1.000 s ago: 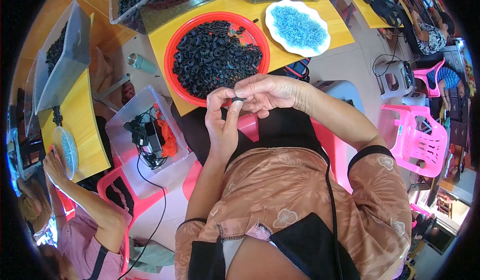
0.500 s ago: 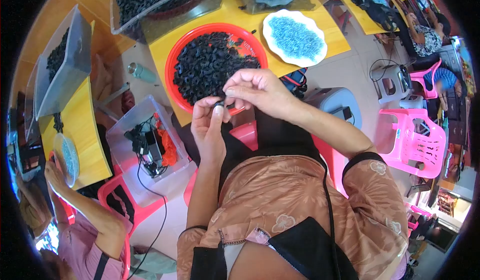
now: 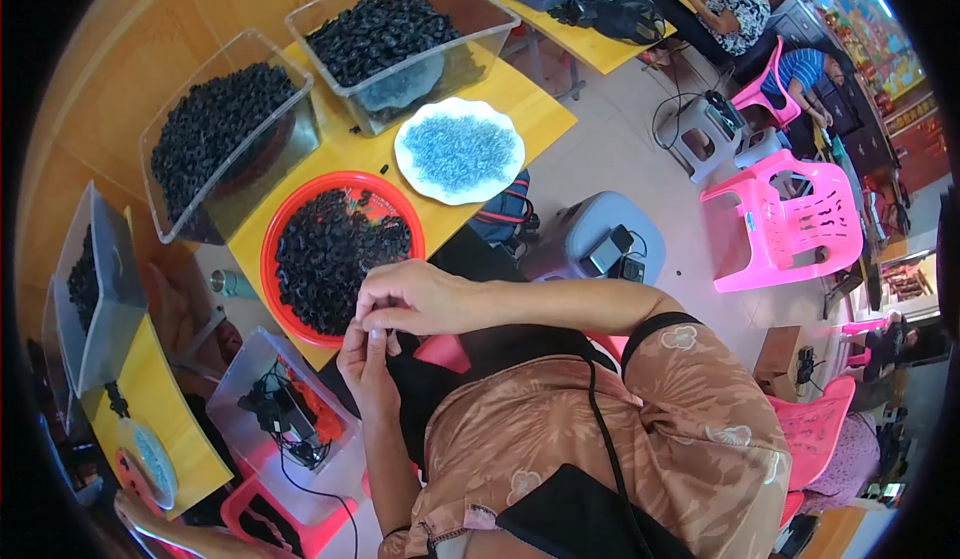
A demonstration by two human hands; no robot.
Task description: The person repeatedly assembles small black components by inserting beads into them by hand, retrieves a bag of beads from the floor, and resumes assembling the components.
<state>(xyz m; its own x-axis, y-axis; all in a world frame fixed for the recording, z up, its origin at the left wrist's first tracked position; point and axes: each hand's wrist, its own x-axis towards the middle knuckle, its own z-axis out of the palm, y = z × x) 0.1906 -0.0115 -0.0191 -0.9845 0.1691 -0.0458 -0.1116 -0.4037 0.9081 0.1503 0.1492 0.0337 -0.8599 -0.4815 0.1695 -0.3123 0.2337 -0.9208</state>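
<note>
My left hand (image 3: 369,371) is closed in a pinch at the near edge of a red round tray (image 3: 272,289). My right hand (image 3: 412,299) meets it there, fingers bent and pressed together, partly over the tray's rim. Whatever lies between the fingertips is too small or hidden to make out. Small black parts (image 3: 330,254) are heaped in the tray. Behind it, to the right, a white scalloped plate (image 3: 407,172) holds small clear-blue pieces (image 3: 462,149).
Clear bins (image 3: 165,229) (image 3: 350,84) of black parts stand on the yellow table (image 3: 535,109). A box of cables (image 3: 235,384) is at lower left, beside a co-worker's arm (image 3: 185,534). Grey stool (image 3: 640,224) and pink chair (image 3: 745,214) stand right.
The view has swung right, so the tray and plate appear further left. My hands, apart half a second ago, now touch at the fingertips.
</note>
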